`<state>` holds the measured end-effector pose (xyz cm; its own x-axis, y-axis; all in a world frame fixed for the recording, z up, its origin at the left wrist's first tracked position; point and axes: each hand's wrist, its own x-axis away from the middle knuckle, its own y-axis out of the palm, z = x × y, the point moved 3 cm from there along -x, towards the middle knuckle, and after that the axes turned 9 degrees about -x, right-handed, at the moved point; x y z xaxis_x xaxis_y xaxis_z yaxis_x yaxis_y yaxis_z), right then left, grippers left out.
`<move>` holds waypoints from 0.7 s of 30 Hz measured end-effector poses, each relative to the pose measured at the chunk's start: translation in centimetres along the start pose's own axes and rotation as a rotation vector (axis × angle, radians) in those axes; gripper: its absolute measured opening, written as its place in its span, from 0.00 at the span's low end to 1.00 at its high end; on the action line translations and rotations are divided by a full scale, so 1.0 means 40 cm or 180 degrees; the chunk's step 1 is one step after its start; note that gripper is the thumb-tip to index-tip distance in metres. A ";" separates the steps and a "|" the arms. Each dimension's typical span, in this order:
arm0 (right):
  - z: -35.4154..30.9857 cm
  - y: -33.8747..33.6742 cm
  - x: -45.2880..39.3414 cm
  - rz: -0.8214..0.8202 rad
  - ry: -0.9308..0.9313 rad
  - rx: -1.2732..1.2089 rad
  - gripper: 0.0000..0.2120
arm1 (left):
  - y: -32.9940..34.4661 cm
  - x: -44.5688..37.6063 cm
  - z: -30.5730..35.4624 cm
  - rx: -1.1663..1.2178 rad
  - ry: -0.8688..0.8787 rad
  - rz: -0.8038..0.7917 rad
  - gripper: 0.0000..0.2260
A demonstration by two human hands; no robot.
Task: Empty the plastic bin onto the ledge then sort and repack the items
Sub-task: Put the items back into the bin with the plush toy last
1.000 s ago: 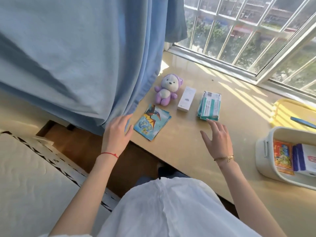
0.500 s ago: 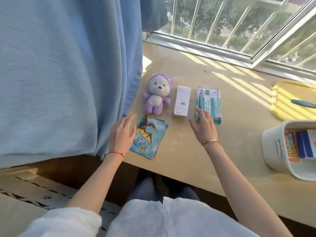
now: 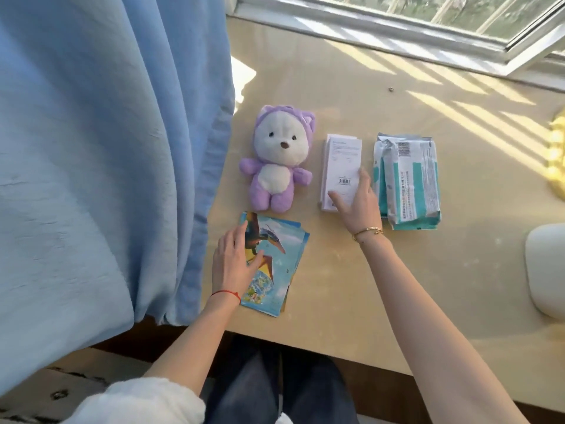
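While the left hand (image 3: 234,263) lies flat, fingers spread, on the picture cards (image 3: 275,264), the right hand (image 3: 356,206) grips the white box (image 3: 341,166), wedged between plush bear (image 3: 279,162) and teal packets (image 3: 408,179); a blue curtain (image 3: 107,148) crowds the ledge (image 3: 336,286).

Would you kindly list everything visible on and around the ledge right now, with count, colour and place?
Purple-and-white plush bear: one, lying on the ledge beside the curtain.
White cardboard box: one, flat, right of the bear.
Teal-and-white plastic packets: a small stack, right of the box.
Blue picture cards: a fanned stack, near the ledge's front edge.
White plastic bin: one, partly seen at the right edge.
Beige ledge: one, under the window.
Blue curtain: one, left.
White window frame: one, top.
Left hand: rests on the cards.
Right hand: on the box's near end.
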<state>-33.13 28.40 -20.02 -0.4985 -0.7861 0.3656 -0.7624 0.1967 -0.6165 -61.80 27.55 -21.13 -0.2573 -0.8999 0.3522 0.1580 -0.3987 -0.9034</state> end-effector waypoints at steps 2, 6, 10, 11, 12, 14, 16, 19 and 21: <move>0.005 0.015 -0.015 0.0009 -0.0022 -0.0088 0.42 | 0.026 -0.003 -0.001 -0.0014 -0.0105 0.0024 0.34; 0.015 0.023 -0.026 0.0071 -0.0020 -0.0204 0.44 | 0.054 -0.002 -0.006 -0.0261 -0.0188 0.0107 0.35; 0.023 0.032 -0.030 0.0124 -0.0051 -0.0307 0.44 | 0.062 -0.003 -0.005 -0.0257 -0.0242 0.0192 0.34; 0.021 0.033 -0.031 0.0154 -0.0077 -0.0356 0.44 | 0.061 -0.007 -0.007 -0.0208 -0.0261 0.0196 0.34; 0.021 0.035 -0.033 0.0192 -0.0101 -0.0425 0.44 | 0.060 -0.013 -0.010 -0.0145 -0.0286 0.0195 0.35; 0.019 0.039 -0.036 0.0225 -0.0138 -0.0548 0.46 | 0.060 -0.026 -0.020 0.0085 -0.0364 0.0152 0.36; 0.009 0.046 -0.038 0.0144 -0.0118 -0.0622 0.47 | 0.058 -0.039 -0.026 0.0417 -0.0434 0.0037 0.37; -0.005 0.055 -0.031 0.0072 -0.0047 -0.0679 0.49 | 0.056 -0.050 -0.030 0.0662 -0.0408 -0.0100 0.35; -0.002 0.056 -0.022 0.0064 -0.0113 -0.0743 0.49 | 0.053 -0.053 -0.030 0.0710 -0.0375 -0.0121 0.32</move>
<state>-34.45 29.56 -21.67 -0.5030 -0.7998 0.3276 -0.8292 0.3396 -0.4439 -62.06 28.82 -24.08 -0.1563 -0.8926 0.4228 0.3599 -0.4501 -0.8172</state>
